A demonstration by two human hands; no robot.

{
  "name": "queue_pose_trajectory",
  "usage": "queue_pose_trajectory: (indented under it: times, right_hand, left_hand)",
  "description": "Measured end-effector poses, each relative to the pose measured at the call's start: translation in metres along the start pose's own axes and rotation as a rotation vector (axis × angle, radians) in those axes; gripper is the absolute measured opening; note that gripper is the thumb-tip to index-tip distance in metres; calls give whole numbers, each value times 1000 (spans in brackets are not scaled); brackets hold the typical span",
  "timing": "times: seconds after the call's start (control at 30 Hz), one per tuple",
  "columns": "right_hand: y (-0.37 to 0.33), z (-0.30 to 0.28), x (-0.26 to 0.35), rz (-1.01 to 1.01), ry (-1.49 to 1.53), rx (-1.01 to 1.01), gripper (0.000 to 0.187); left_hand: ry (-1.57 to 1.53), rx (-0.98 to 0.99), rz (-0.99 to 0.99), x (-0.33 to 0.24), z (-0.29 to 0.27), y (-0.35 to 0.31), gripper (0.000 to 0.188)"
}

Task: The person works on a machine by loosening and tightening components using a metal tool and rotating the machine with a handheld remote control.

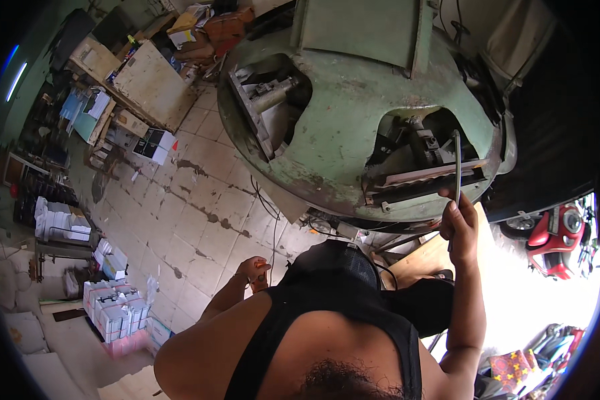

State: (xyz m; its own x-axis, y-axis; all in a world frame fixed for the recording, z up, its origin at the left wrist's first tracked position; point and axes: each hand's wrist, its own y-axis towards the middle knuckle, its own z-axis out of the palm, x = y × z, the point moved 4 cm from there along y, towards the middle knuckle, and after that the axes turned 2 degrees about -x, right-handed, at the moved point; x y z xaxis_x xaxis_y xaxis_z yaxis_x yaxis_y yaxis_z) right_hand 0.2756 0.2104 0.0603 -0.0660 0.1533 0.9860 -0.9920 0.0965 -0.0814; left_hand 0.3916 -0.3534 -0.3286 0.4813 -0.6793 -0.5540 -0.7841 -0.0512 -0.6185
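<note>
Right grip (461,228) clasped round a bent metal rod (458,167)
The rod extends beyond this grip, across an opening in the green machine (343,100); well to its left, the left grip (252,268) curls round an orange thing (261,264) too small to identify.

The machine housing (343,100) is scuffed painted metal, the rod (458,167) smooth metal, the tank top (333,297) matt cloth.

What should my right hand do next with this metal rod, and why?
Perhaps ease the metal rod toward the metal block: your right hand grips it low, and its top end appears near that block in the green machine; contact is unclear.
</note>
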Motion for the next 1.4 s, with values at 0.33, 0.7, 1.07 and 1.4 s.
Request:
queue_pose_trajectory:
  times: [0.33, 0.7, 1.07, 1.4]
  right_hand:
    - [9, 5, 0, 13, 0, -9, 37]
    - [4, -7, -9, -17, -87, -64, 40]
    - [4, -4, -3, 16, -38, -91, 38]
    - [-2, -6, -7, 8, -23, -110, 37]
  left_hand:
    - [-34, -29, 31, -5, -8, 8, 56]
    - [-38, 7, 15, 8, 13, 22, 60]
    - [-49, 19, 38, -15, -4, 24, 57]
    - [-3, 48, 65, -12, 2, 18, 55]
